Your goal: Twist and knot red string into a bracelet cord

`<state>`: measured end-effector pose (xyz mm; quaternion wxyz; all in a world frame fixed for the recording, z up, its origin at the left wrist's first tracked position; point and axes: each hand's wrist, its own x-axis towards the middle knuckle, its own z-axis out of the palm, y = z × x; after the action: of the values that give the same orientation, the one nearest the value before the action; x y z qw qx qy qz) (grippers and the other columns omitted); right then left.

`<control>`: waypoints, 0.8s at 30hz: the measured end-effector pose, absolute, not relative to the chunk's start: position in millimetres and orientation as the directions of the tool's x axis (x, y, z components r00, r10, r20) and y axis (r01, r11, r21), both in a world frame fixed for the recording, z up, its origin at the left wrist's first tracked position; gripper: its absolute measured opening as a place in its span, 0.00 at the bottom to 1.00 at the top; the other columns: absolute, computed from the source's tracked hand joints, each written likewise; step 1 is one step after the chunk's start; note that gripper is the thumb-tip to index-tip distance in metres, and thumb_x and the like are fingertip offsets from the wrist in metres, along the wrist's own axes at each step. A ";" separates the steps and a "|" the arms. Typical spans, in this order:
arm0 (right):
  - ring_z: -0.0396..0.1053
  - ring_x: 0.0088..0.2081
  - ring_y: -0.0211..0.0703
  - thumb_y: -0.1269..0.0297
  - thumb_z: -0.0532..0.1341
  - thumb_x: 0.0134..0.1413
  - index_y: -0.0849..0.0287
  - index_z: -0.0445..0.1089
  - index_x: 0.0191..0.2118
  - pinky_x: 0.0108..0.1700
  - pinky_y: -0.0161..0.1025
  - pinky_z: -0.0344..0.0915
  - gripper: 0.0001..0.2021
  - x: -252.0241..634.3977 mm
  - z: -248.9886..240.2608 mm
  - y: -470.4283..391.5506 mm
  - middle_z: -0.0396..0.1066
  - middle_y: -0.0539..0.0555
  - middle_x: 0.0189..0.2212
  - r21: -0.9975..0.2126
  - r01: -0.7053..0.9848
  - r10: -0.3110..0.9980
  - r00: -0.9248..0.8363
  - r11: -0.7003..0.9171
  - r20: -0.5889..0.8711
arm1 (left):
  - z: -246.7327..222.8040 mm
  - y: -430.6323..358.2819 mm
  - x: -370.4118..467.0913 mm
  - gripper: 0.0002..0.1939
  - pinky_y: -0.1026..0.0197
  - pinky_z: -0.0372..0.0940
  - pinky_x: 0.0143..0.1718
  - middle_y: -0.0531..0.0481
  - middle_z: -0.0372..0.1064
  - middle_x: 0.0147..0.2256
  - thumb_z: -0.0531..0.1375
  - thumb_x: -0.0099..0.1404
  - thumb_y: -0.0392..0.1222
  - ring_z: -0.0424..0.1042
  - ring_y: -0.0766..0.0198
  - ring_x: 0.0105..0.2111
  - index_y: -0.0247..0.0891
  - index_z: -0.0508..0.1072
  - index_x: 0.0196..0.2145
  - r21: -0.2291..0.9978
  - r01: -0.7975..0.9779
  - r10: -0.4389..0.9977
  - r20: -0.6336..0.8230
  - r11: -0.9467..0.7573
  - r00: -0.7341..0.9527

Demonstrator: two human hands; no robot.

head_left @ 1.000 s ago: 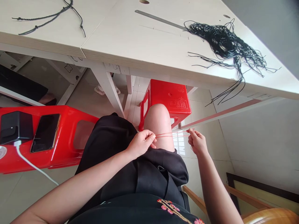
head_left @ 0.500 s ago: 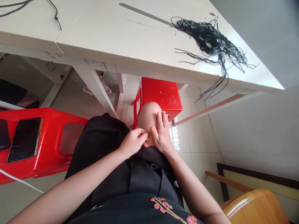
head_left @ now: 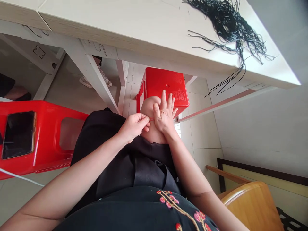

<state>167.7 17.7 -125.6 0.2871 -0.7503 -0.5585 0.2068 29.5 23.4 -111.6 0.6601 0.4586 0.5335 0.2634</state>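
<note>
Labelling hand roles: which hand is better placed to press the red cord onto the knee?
Right, probably: the right hand is open, fingers spread, over the knee, with the red cord running toward it; the left hand pinches the cord.

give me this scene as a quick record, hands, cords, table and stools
left hand: pinching red cord
right hand: open, fingers spread, over bare leg
red cord: short stretch visible between hands
table: tangled black cords, some ends overhanging
near stool: red, smartphone on top
far stool: red, beyond knee
</note>
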 end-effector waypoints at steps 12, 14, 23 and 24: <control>0.23 0.71 0.64 0.40 0.42 0.63 0.46 0.36 0.70 0.60 0.78 0.31 0.34 163.3 -112.0 54.6 0.29 0.58 0.72 -0.532 0.812 0.952 0.305 -0.240 0.037 | -100.4 42.4 33.3 0.08 0.72 0.52 0.15 0.52 0.69 0.23 0.59 0.60 0.33 0.67 0.73 0.19 0.34 0.69 0.23 0.869 0.121 0.839 -0.494 0.479 0.228; 0.23 0.71 0.63 0.39 0.42 0.63 0.44 0.35 0.70 0.60 0.78 0.33 0.35 162.9 -108.8 59.6 0.29 0.57 0.72 -0.478 0.840 0.954 0.299 -0.256 0.014 | -100.7 45.6 33.3 0.08 0.72 0.52 0.15 0.53 0.69 0.23 0.59 0.60 0.33 0.67 0.73 0.19 0.34 0.70 0.23 0.869 0.121 0.837 -0.495 0.481 0.232; 0.24 0.71 0.65 0.38 0.41 0.61 0.43 0.34 0.70 0.60 0.79 0.35 0.36 159.8 -104.3 67.1 0.30 0.56 0.72 -0.376 0.882 0.956 0.290 -0.283 -0.039 | -105.2 54.8 32.7 0.09 0.72 0.52 0.13 0.52 0.68 0.22 0.59 0.61 0.33 0.66 0.73 0.19 0.34 0.69 0.22 0.867 0.115 0.832 -0.498 0.485 0.244; 0.24 0.71 0.65 0.37 0.40 0.61 0.43 0.35 0.70 0.60 0.79 0.35 0.36 159.6 -104.3 68.5 0.30 0.57 0.72 -0.380 0.882 0.957 0.288 -0.279 -0.033 | -105.3 55.1 32.6 0.09 0.72 0.52 0.13 0.52 0.68 0.23 0.59 0.61 0.33 0.66 0.73 0.19 0.34 0.69 0.23 0.867 0.117 0.832 -0.498 0.485 0.244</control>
<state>159.6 68.5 -104.3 0.1458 -0.7892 -0.5826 0.1287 32.6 55.1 -105.3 0.6613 0.4296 0.5524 0.2703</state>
